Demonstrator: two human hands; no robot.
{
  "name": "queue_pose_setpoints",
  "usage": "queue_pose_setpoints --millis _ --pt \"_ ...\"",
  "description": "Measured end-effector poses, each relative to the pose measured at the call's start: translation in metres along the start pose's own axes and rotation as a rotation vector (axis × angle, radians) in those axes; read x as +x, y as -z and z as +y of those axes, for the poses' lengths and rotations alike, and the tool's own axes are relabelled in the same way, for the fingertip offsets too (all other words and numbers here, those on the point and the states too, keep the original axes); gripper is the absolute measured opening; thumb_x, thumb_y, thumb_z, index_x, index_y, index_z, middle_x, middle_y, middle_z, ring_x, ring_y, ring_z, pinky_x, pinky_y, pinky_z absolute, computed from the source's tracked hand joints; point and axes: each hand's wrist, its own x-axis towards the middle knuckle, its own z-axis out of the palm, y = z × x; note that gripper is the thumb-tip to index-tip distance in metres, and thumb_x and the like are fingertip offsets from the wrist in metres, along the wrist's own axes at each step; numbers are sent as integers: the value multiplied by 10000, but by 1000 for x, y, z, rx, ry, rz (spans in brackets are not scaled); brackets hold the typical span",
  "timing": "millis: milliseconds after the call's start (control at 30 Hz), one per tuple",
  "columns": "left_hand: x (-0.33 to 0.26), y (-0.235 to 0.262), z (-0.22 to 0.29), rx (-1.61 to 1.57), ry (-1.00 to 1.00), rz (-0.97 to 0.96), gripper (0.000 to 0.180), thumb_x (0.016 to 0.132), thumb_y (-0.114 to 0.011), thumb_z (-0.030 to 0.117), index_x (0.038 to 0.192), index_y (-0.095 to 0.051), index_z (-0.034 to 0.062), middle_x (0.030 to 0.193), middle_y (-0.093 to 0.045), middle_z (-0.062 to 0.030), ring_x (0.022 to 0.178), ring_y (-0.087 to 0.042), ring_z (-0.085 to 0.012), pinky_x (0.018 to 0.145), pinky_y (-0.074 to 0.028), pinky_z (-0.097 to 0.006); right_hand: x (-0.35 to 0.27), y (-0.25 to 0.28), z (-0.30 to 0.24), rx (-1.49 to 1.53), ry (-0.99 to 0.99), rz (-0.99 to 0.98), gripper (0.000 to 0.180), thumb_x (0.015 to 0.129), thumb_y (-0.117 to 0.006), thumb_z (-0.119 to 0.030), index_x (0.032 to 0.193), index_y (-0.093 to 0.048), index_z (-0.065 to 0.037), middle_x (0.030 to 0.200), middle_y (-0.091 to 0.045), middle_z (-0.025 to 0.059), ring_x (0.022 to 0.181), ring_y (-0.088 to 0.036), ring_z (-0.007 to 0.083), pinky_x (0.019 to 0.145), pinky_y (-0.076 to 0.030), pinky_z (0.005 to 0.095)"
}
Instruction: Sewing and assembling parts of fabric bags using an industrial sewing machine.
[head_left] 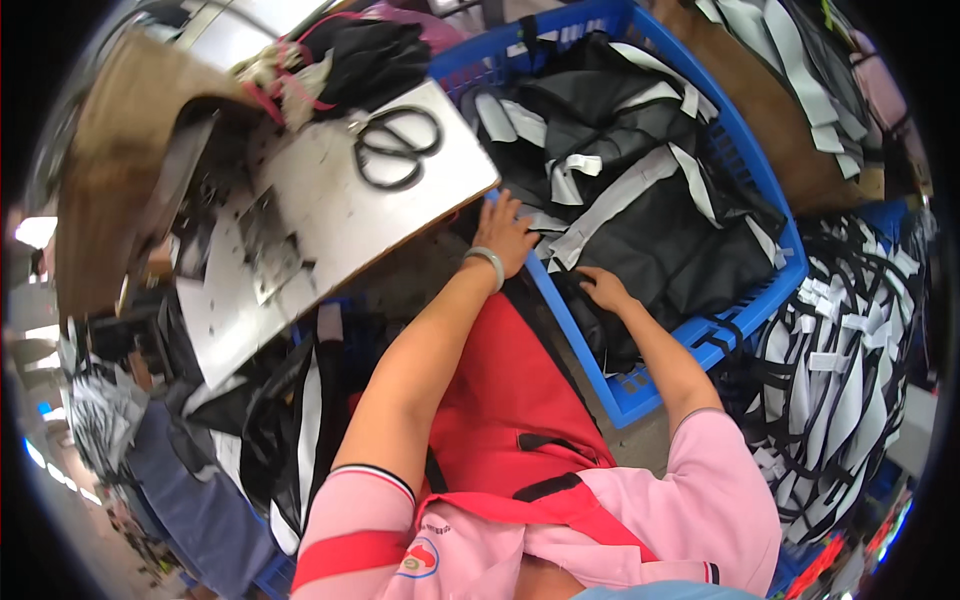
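A blue plastic basket (560, 312) stands in front of me, heaped with black fabric pieces (690, 240) edged with white strips. My left hand (507, 236), a pale bangle (486, 262) at its wrist, lies over the basket's near left rim by the table corner. Its fingers are stretched out and apart, close to a white strip. Inside the basket, my right hand (608, 291) has its thumb and forefinger closed on the edge of a black fabric piece near the left wall.
Black-handled scissors (397, 148) lie on the white sewing table (370, 215), beside a sewing machine (150, 160). Bundled black and white strips (835, 370) hang to the right of the basket. More black and white fabric (290, 420) is heaped below the table at left.
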Motion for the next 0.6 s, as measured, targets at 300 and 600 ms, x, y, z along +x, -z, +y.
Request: queue_pose_setpoints --millis 300,600 --pt "-142 40 58 -475 -16 142 312 836 -651 158 1130 -662 51 1114 -624 -178 1043 -604 -353 925 -475 -435 -72 -3 -68 551 99 670 365 924 -563 -31 1288 -571 -48 1177 -621 112 1059 -592 193 930 -462 304" --pt "-339 120 86 -597 -20 275 193 872 -603 146 1025 -684 62 978 -662 -123 929 -641 -322 818 -516 -414 -97 11 -256 578 450 154 292 968 -547 -81 1253 -597 -49 1058 -628 22 937 -577 96 839 -454 233"
